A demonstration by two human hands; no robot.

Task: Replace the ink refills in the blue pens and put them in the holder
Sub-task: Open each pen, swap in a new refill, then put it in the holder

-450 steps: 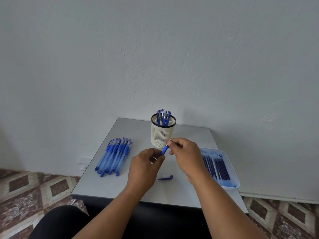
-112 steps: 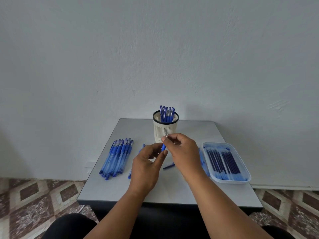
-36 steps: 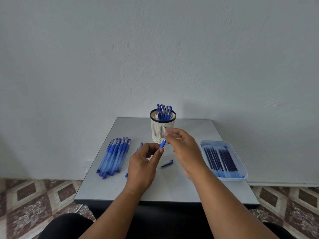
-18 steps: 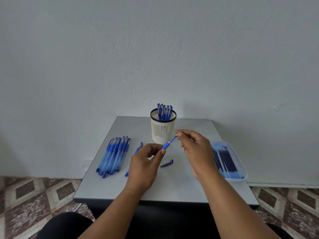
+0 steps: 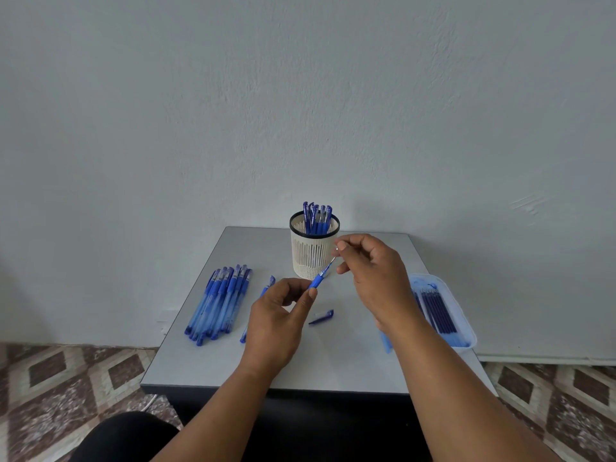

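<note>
Head view: your left hand (image 5: 276, 323) grips a blue pen (image 5: 316, 281) above the bench (image 5: 350, 361), while your right hand (image 5: 373, 275) pinches its refill tip (image 5: 330, 264). The holder (image 5: 313, 253) stands just behind, refill tray (image 5: 466, 331) right, spare pens (image 5: 220, 301) left.

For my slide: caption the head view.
Left hand holds a pen; right hand pulls its refill.

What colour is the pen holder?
The holder is cream white with a black rim, seen clearly in the head view.
</note>
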